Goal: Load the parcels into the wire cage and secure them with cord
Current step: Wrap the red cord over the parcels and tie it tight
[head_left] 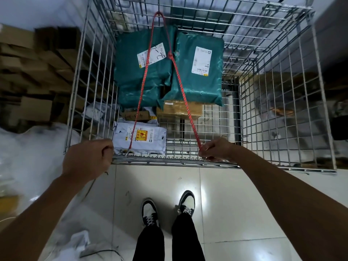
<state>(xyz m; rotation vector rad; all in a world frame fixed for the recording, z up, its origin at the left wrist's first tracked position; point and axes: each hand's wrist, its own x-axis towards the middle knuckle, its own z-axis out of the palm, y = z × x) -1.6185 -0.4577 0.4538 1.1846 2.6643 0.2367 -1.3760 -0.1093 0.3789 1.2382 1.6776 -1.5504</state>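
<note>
A wire cage stands in front of me with several parcels inside: two green bags, a brown box and a grey bag with a yellow sticker. A red cord loops over the cage's far top rail and runs back in two strands across the parcels. My right hand is closed on the right strand at the near rail. My left hand is closed at the near rail's left corner, where the left strand ends; whether it grips the cord or the wire is hidden.
Stacked cardboard boxes stand left of the cage. White plastic bags lie at the lower left. More goods show through the mesh on the right. My feet are on tiled floor just before the cage.
</note>
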